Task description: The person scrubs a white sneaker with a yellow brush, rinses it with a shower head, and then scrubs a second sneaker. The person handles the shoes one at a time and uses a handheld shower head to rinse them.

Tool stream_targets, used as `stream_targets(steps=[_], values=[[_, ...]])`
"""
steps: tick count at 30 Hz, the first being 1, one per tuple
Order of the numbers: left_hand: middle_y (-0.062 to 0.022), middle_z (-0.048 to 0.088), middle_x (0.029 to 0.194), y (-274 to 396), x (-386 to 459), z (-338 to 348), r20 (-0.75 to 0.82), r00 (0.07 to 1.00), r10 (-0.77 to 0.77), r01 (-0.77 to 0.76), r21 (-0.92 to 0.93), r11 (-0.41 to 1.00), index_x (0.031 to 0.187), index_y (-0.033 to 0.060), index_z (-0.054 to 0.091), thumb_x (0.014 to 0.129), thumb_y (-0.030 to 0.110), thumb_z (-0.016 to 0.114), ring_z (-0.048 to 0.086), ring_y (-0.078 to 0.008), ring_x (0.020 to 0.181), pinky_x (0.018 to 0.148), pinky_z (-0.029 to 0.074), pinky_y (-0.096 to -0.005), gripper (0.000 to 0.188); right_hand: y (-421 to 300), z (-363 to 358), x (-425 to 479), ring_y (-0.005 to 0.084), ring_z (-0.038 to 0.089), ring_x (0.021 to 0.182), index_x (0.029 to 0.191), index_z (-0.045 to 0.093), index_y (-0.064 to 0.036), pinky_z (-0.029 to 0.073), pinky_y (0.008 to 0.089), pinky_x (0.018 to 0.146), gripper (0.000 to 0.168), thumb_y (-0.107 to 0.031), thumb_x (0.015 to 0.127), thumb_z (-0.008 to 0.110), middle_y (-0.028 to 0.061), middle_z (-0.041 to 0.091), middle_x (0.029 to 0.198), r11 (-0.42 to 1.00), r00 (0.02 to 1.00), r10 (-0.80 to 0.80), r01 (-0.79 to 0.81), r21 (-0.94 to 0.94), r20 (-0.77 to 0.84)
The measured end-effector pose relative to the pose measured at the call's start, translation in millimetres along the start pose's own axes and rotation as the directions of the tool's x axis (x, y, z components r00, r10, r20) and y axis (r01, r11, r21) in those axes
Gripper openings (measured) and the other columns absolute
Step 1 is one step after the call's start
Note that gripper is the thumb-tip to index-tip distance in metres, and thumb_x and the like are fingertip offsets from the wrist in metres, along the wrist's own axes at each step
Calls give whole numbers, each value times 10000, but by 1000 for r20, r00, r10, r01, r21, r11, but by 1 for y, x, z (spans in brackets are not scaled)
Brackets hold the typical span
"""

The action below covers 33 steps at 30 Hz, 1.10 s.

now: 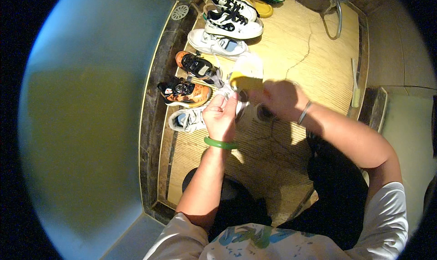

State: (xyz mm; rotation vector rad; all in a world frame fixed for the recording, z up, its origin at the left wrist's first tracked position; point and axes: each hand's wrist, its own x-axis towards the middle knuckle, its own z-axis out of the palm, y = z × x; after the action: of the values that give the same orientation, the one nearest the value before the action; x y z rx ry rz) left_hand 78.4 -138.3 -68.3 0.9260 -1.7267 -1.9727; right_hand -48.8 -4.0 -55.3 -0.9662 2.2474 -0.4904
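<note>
My left hand [221, 114], with a green bangle at the wrist, grips a white shoe [246, 67] by what seems to be its lace or upper. My right hand [281, 99] is blurred and closed around a yellow object [244, 81], which lies against the white shoe; its kind cannot be told. Beyond my left fingers lies a black and orange shoe [196, 66], and its orange and black mate [187, 93] sits just nearer. Partly behind my left hand rests another white shoe [184, 119].
White and black sneakers [235, 22] are stacked at the top, above a white sneaker [218, 43]. Yellow footwear [264, 10] lies behind them. A brush [355, 92] leans at the right edge. A round drain cover [180, 12] is at upper left, and a curved metal frame [338, 24] at upper right.
</note>
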Motion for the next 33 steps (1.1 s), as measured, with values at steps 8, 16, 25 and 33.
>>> stream_targets(steps=[8, 16, 25, 33], values=[[101, 457, 635, 3, -9, 10, 90, 993, -76, 74, 31, 997, 739, 28, 614, 903, 107, 640, 344, 0, 569, 480, 262, -186, 184, 17, -16, 0, 300, 646, 686, 813, 628, -22, 514, 392, 680, 566, -550, 935, 464, 169, 656, 718, 992, 980, -119, 125, 28, -160], [80, 390, 592, -6, -6, 2, 144, 948, 285, -319, 414, 853, 597, 84, 399, 849, 60, 669, 323, -35, 574, 474, 251, -223, 371, 6, -23, 7, 385, 653, 763, 835, 638, 1, 509, 449, 718, 582, -535, 941, 438, 253, 645, 765, 996, 993, 53, -44, 82, -109], [35, 556, 696, -7, -6, -4, 158, 986, 47, -77, 191, 979, 757, 7, 587, 895, 44, 617, 441, -47, 637, 532, 364, -221, 146, 26, -16, 2, 317, 665, 772, 958, 667, -90, 524, 431, 700, 429, -472, 956, 471, 173, 662, 795, 974, 974, -156, 179, 140, -164], [101, 417, 597, -10, 11, -1, -5, 998, -63, 63, -70, 996, 624, 121, 488, 898, 85, 653, 309, 0, 540, 459, 208, -211, 322, 27, -31, 16, 361, 649, 731, 798, 615, -25, 514, 423, 670, 577, -575, 907, 478, 215, 637, 732, 980, 978, 145, -163, -111, -151]])
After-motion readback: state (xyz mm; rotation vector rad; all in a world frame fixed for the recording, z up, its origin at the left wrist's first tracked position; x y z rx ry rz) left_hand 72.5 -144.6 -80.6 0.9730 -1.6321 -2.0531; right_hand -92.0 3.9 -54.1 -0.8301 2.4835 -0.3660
